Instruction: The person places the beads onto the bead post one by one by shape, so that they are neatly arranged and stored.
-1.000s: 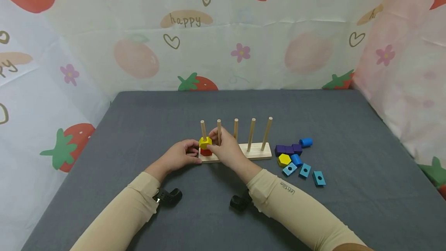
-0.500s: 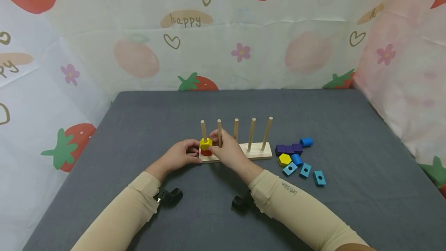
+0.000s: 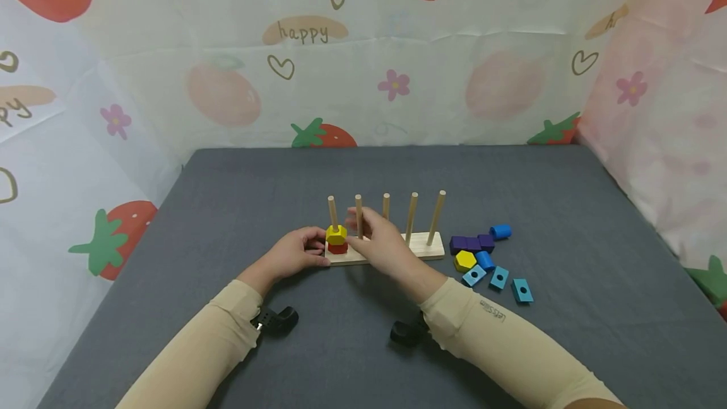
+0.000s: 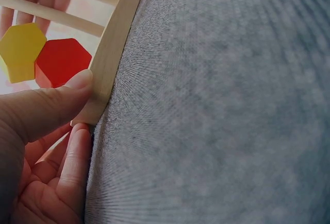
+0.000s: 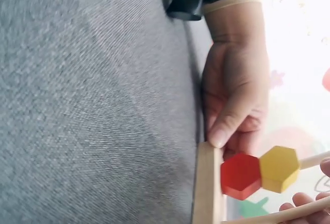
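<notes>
My left hand (image 3: 292, 251) grips the left end of a wooden peg board (image 3: 427, 246), its thumb on the front edge in the left wrist view. A red hexagonal block (image 4: 63, 62) sits low on the leftmost peg. On top of it, around the same peg, rests a yellow hexagonal block (image 3: 336, 235). My right hand (image 3: 389, 250) is just right of this stack, by the second peg (image 3: 359, 210), fingers extended behind that peg and holding nothing. The right wrist view shows its fingertips apart from the yellow block.
Right of the board lie purple blocks (image 3: 472, 244), blue cylinders (image 3: 501, 231), another yellow hexagonal block (image 3: 465, 261) and light blue blocks with holes (image 3: 522, 291). Several bare pegs (image 3: 436, 218) rise from the board. Grey cloth (image 3: 255, 194) covers the table.
My right hand has let go of the yellow block and drawn back slightly to the right. The yellow block stays on the red one. My left hand keeps its place on the board's end.
</notes>
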Tool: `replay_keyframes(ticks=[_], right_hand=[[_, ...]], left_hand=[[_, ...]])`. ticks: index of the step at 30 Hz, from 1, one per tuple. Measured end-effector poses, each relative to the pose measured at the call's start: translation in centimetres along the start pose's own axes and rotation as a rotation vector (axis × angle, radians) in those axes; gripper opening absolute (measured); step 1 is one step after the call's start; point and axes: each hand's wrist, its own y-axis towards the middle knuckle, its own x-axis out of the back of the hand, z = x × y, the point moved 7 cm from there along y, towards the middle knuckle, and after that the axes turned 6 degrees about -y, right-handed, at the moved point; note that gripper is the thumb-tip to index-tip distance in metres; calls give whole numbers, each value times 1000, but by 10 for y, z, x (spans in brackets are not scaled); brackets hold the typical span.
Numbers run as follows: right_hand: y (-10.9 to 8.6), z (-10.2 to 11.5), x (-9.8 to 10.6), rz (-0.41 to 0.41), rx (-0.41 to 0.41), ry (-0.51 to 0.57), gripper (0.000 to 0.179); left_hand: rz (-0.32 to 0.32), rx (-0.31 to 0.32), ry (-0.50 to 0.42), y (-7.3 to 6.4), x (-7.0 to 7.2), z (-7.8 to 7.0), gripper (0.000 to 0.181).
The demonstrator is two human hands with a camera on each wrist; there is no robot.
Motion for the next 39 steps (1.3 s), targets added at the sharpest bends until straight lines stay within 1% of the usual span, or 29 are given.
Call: replay_keyframes(ticks=[4,11,13,17,20,23,25,30,33,39], right_hand=[[-6,5,6,-10,35,10,52],[-20,5,18,-2,18,51,54],[-25,5,22,5,24,67,55],[-35,6,35,8,40,79,51],[-42,7,47,0,62,71,46],[-46,3,60,-4,75,56,41],[-49,-3,68,-4,72,60,37],[-51,-27,92,-17,29,20,28],[-53,-42,106,-29,-10,-24,27],[-60,-70,127,-14,-90,-89,28]], left_hand=[[-2,12,12,-1,0,1,43],[-8,33,3,0,1,3,43],[-3,30,-1,1,0,3,42],[-3,21,-11,1,-1,4,42],[-2,16,-13,1,0,4,42],[-6,21,-14,0,0,4,41],[-6,18,-11,0,0,3,41],[-7,14,-5,0,1,3,41],[-8,20,-5,-1,1,3,41],[-3,32,-9,-1,1,2,41]])
